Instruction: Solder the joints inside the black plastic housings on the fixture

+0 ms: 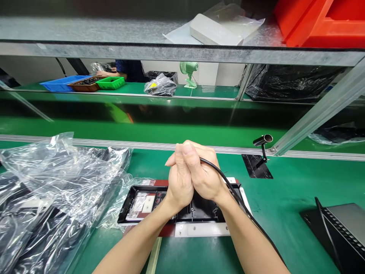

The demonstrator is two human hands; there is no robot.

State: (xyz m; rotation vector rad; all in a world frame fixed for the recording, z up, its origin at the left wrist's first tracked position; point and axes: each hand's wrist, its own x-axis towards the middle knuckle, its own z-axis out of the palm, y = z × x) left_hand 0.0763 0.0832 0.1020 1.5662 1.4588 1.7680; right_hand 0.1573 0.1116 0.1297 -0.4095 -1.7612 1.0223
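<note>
My left hand [181, 177] and my right hand [207, 171] are closed and pressed together, thumbs side by side, over a black plastic housing [122, 207]. From the top of my right hand comes a black cable [218, 169], which runs along my right forearm to the lower right. Whatever the cable leads to inside my hands is hidden. Beneath them, the housing lies open side up on a reddish-brown fixture [168, 230] with white blocks [202, 229]. My hands cover the housing's middle.
Clear plastic bags [57, 190] with black parts fill the left side. A black tube holder [262, 140] stands back right; a black slotted panel [336, 224] lies at right. Overhead runs a metal shelf [114, 51] with a red bin [325, 26]. Another person's arm [107, 73] shows behind.
</note>
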